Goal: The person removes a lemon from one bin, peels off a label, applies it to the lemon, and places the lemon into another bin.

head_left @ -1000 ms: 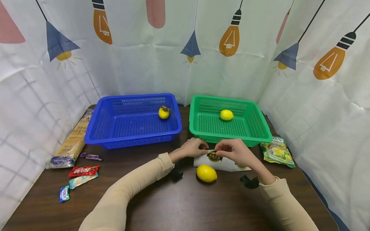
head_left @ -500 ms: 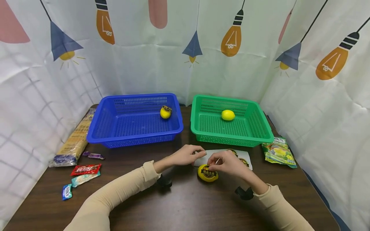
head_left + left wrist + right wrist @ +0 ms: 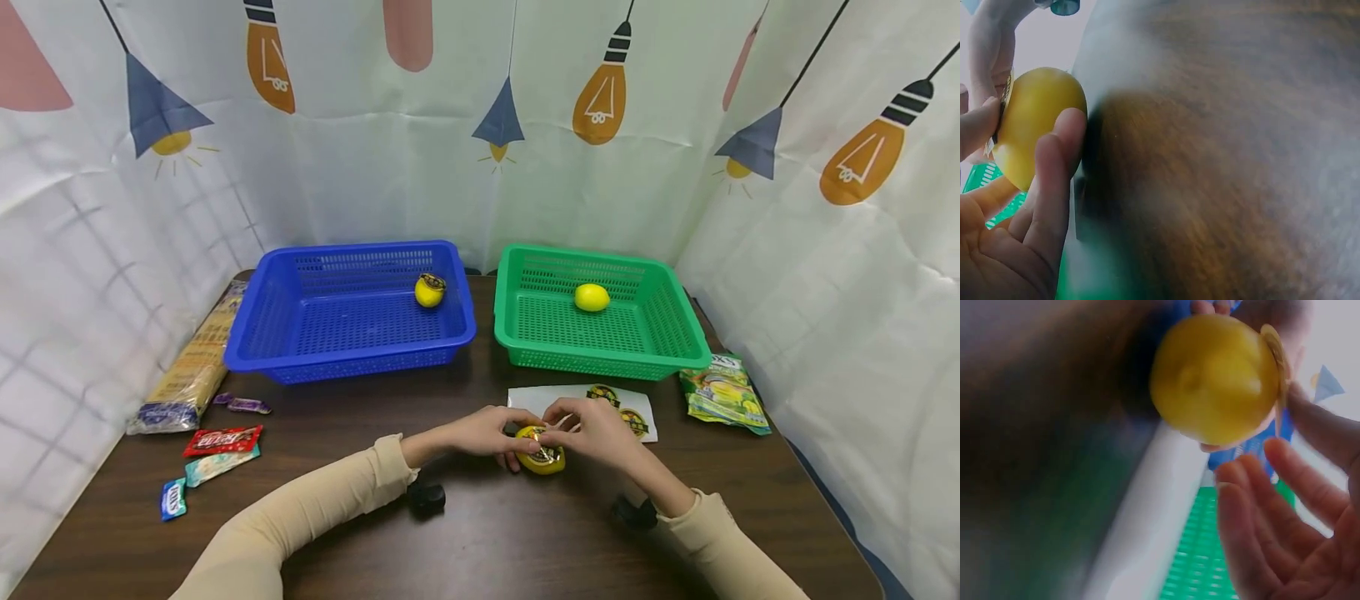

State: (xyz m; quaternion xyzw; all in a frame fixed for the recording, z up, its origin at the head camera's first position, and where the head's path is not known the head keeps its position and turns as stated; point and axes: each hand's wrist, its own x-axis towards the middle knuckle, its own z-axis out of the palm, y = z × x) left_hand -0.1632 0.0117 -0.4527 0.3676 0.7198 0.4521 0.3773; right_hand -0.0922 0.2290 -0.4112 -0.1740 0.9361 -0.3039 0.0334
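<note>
A yellow lemon (image 3: pixel 553 467) rests at the middle of the table, a black-and-gold sticker (image 3: pixel 551 455) on its upper face. My left hand (image 3: pixel 489 433) grips it from the left; in the left wrist view its fingers curl round the lemon (image 3: pixel 1041 125). From the right, my right hand (image 3: pixel 592 429) works on the sticker. In the right wrist view the thumb lies against the sticker (image 3: pixel 1275 350), and the index fingertip is right at its lower edge, which stands off the lemon (image 3: pixel 1213 381). Behind the hands lies a white sticker sheet (image 3: pixel 546 397) with several stickers on it.
A blue basket (image 3: pixel 352 358) at back left holds a stickered lemon (image 3: pixel 429 292); a green basket (image 3: pixel 600 360) holds a plain lemon (image 3: pixel 592 297). Small wrapped snacks (image 3: pixel 222 442) and a long packet (image 3: pixel 191 367) lie left, a green-yellow bag (image 3: pixel 723 396) right.
My right hand has brought a sticker from the sheet onto the lemon. My left hand has left the sheet and taken hold of the lemon.
</note>
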